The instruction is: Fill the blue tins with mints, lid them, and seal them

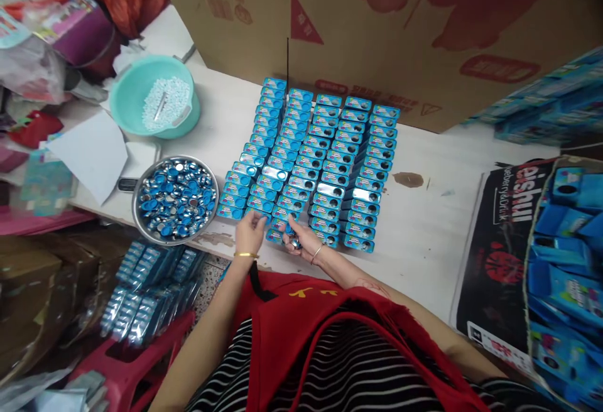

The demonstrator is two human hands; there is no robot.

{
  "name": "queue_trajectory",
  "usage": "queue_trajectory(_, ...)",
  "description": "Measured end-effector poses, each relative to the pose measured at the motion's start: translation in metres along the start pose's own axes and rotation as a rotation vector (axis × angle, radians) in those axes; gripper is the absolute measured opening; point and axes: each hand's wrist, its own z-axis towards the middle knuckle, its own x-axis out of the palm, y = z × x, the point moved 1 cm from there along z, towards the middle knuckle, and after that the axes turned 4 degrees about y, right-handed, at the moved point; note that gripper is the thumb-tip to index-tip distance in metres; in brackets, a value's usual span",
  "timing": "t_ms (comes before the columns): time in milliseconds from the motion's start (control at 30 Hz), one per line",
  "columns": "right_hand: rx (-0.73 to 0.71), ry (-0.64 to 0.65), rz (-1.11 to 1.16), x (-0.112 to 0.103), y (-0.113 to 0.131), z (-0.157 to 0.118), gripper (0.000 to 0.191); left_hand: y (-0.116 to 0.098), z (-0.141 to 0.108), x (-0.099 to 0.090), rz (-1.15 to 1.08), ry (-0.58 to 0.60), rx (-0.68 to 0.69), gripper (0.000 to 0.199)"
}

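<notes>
Rows of small blue printed tins (pixel 304 162) stand packed side by side on the white table. Many on the left have a blue disc at one end, while those farther right show a dark round hole there. My left hand (pixel 249 233) is at the near end of the left rows, fingertips pinched together over a tin; whatever they hold is too small to make out. Beside it, my right hand (pixel 304 241) is curled around several small blue-and-silver round caps (pixel 294 240). More of these caps fill a steel pan (pixel 214 176) to the left.
A mint-green basin (pixel 120 101) of white pellets stands behind the pan. A large cardboard box (pixel 339 35) borders the table's back. At right, an open carton (pixel 490 242) holds more blue tins. Wrapped tin stacks (pixel 146 292) sit on a red stool (pixel 129 377) at lower left.
</notes>
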Motion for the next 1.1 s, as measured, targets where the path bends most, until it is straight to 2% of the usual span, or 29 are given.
queue_trajectory(133, -0.014, 0.043, -0.045, -0.002, 0.004, -0.001, 0.057, 0.009, 0.027, -0.012, 0.183, 0.059, -0.162, 0.014)
queue_trajectory(267, 0.012, 0.079, -0.057, -0.005, 0.007, -0.003, 0.058, 0.003, 0.042, -0.011, 0.326, 0.193, -0.233, 0.019)
queue_trajectory(467, 0.083, 0.046, -0.076, -0.004, 0.007, -0.001, 0.063, -0.004, 0.038, -0.007, 0.453, 0.228, -0.247, 0.022)
queue_trajectory(667, 0.087, 0.090, -0.073, -0.001, 0.007, -0.005, 0.063, -0.004, 0.036, -0.014, 0.465, 0.193, -0.218, 0.026)
queue_trajectory(767, 0.099, 0.059, -0.096, -0.005, 0.004, -0.012, 0.064, -0.008, 0.025, -0.009, 0.372, 0.197, -0.090, 0.024)
queue_trajectory(867, 0.094, 0.041, -0.116, -0.010, -0.002, -0.021, 0.061, -0.013, -0.003, 0.010, 0.009, 0.287, 0.226, 0.022)
queue_trajectory(933, 0.107, 0.047, -0.107, -0.014, -0.007, -0.027, 0.057, -0.017, -0.025, 0.025, -0.194, 0.296, 0.366, 0.013)
queue_trajectory(1000, 0.127, 0.064, -0.091, -0.018, -0.011, -0.032, 0.054, -0.018, -0.043, 0.037, -0.206, 0.244, 0.339, 0.007)
queue_trajectory(1100, 0.130, 0.049, -0.086, -0.027, -0.014, -0.038, 0.054, -0.018, -0.054, 0.044, -0.077, 0.189, 0.174, 0.012)
